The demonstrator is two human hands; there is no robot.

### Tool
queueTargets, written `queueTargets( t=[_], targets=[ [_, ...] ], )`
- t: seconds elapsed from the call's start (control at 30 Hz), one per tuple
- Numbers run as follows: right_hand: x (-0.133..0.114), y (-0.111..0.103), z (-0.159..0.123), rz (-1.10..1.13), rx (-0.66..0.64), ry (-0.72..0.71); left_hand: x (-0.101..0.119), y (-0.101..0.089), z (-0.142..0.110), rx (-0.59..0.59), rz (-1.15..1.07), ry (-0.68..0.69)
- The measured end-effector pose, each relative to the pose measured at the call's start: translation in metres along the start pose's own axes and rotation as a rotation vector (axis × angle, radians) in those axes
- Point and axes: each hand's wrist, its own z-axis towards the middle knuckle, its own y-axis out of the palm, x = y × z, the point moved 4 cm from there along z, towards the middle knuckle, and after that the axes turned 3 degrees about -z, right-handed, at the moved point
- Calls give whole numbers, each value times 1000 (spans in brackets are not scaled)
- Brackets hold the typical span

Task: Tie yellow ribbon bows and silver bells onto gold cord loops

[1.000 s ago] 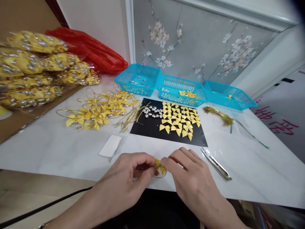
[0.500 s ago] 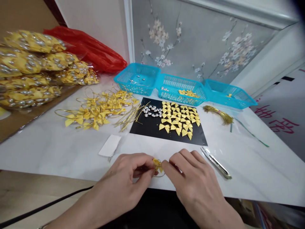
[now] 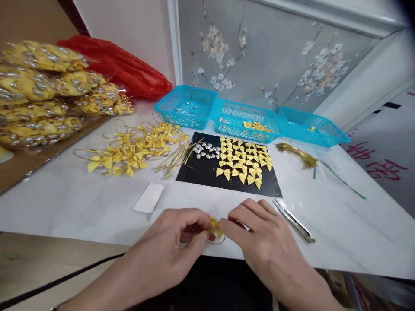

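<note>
Between my two hands, near the table's front edge, is a yellow ribbon bow (image 3: 215, 227) with a loop of gold cord (image 3: 216, 242) hanging below it. My left hand (image 3: 177, 242) pinches the bow from the left with thumb and fingers. From the right, my right hand (image 3: 259, 231) has its fingertips closed at the bow's right side; my fingers partly hide what they grip. Beyond my hands a black board (image 3: 201, 178) carries rows of yellow bows (image 3: 240, 164) and a cluster of silver beads (image 3: 207, 150). Loose gold cords (image 3: 177, 159) lie at its left edge.
Tweezers (image 3: 294, 221) lie right of my right hand. A white card (image 3: 149, 198) rests at the left. Finished bows (image 3: 129, 151) are heaped behind it. Blue baskets (image 3: 186, 88) line the back; a gold cord bundle (image 3: 297, 154) is at the right. Bagged bows (image 3: 35, 86) are stacked far left.
My right hand has shifted slightly left and up. The bow stays between my hands, and its cord loop hangs a little lower.
</note>
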Motion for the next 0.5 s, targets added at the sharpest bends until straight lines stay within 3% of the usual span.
queueTargets(
  t=[0.17, 0.33, 0.5],
  targets=[
    [1, -1, -3, 127, 39, 50, 0, 6, 5, -179, -176, -71],
    [-4, 4, -1, 321, -4, 66, -1, 8, 7, -132, -315, -111],
    [-11, 8, 0, 180, 90, 12, 0, 8, 7, -84, -344, -131]
  ],
)
